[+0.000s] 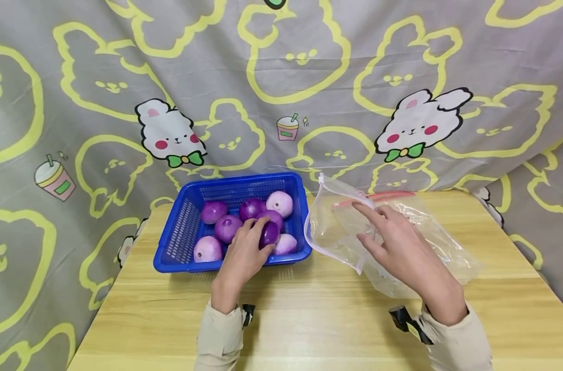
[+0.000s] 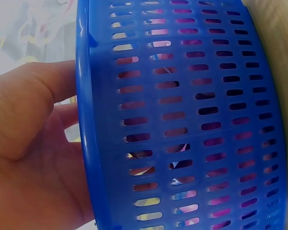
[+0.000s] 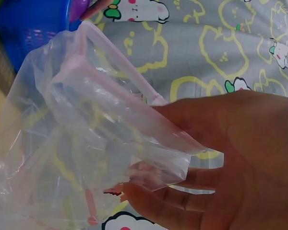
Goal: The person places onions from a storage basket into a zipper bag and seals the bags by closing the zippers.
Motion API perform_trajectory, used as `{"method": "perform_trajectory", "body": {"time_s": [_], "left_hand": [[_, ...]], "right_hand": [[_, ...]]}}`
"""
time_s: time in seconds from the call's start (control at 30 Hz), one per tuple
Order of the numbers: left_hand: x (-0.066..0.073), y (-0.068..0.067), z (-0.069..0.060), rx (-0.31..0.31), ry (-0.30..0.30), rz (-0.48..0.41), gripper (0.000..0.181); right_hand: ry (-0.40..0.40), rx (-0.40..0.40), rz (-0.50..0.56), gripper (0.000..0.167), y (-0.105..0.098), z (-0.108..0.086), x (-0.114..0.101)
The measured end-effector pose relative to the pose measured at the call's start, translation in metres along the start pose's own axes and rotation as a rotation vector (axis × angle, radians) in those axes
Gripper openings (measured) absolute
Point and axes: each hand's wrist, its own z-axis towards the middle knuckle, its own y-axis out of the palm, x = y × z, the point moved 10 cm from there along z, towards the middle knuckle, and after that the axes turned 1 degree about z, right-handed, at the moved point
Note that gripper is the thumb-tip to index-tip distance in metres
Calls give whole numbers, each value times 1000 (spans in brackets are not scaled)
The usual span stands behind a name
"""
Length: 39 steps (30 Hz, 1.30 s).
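Observation:
A purple onion is under my left hand, whose fingers and thumb curl round it above the blue basket. The left wrist view shows this hand behind the basket's slotted wall, which hides the fingertips and the onion. To the right, a clear zip bag has its pink-edged mouth spread toward the basket. My right hand holds the bag's edge, with the film passing between thumb and fingers in the right wrist view. Several more onions lie inside the basket.
Another clear bag with a red strip appears to lie beneath the right hand. The wooden table runs back to a grey patterned curtain. Black wrist cameras sit at the sleeves.

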Motion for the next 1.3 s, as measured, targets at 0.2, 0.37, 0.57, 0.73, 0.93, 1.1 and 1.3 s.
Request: {"method": "perform_trajectory", "body": {"time_s": [0.2,0.37,0.57,0.73,0.93,1.1,1.3], "left_hand": [[4,1,2,9,18,-2,59],[6,-7,1,64,13,-16,58],[12,-22,-2,146,36,-33,59],[22,-32,-2,191,89,-52,61],[46,-44,-9,189,156,-150,69],[86,-64,-27,203,289,-257,76],[120,-85,-51,217,390,-345,74]], "right_hand": [[-11,-19,23,62,4,-4,1],[-34,-12,33,62,4,-4,2],[-42,14,62,61,2,-1,3],[-27,68,46,57,-4,-2,4],[66,190,-7,48,-20,-7,7],[86,234,-35,42,-30,-10,2],[50,225,-66,41,-32,-12,-11]]}}
